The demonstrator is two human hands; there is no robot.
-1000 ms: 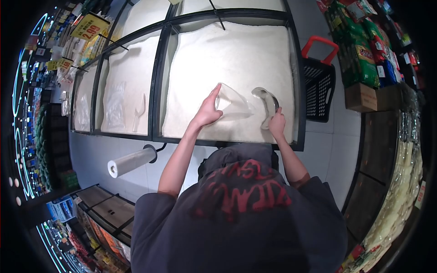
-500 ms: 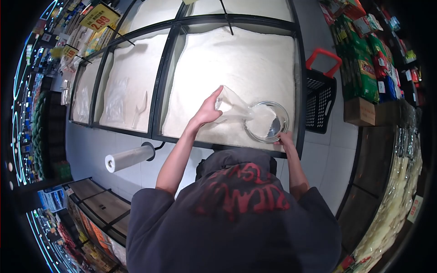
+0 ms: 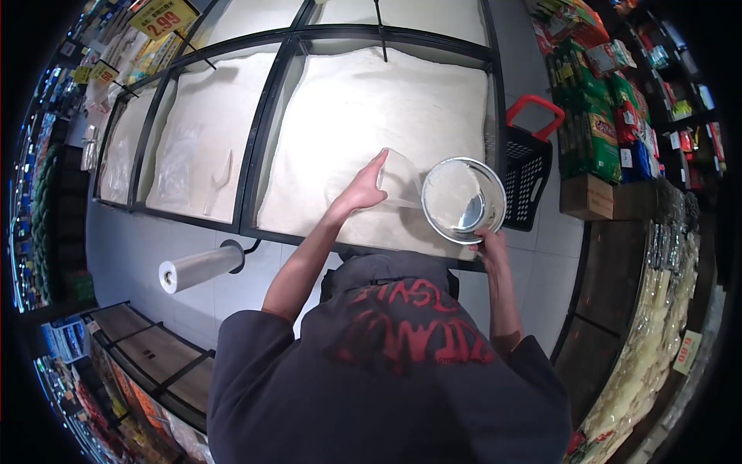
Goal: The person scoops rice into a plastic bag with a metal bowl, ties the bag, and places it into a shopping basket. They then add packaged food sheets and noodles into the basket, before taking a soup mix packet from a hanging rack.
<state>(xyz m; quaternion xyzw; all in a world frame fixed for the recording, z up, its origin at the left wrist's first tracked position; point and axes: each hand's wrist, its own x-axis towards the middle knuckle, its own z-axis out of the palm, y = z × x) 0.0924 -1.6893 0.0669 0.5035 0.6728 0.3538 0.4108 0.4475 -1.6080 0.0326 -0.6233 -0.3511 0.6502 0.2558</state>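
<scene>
The left hand (image 3: 363, 192) grips a clear bag (image 3: 402, 179) near its mouth, the thumb set apart from the raised fingers. The bag spreads over the white powder (image 3: 371, 100) toward the metal bowl (image 3: 465, 203); whether its tip touches the bowl's left rim is unclear. The right hand (image 3: 490, 246) is closed on the bowl's lower right rim. The bowl is tilted, its mouth facing up toward the camera, with powder covering the left part of its inside and bare shiny metal showing lower right.

Both hands work over the near half of the large bin (image 3: 497, 93). The bowl is by the near right corner, its right side overlapping the bin's right edge in this view, so there is little room on that side. The right hand is close to the near edge. More room lies the other way: powder stretches from the hands to the far edge and leftward to the divider.

Beyond the divider, a side bin (image 3: 152, 139) holds a flat plastic bag (image 3: 176, 170) and a clear utensil (image 3: 220, 182) on its powder. A black basket (image 3: 529, 166) stands just beyond the large bin's right edge, and a plastic roll (image 3: 199, 265) juts out below the side bin's near edge.
</scene>
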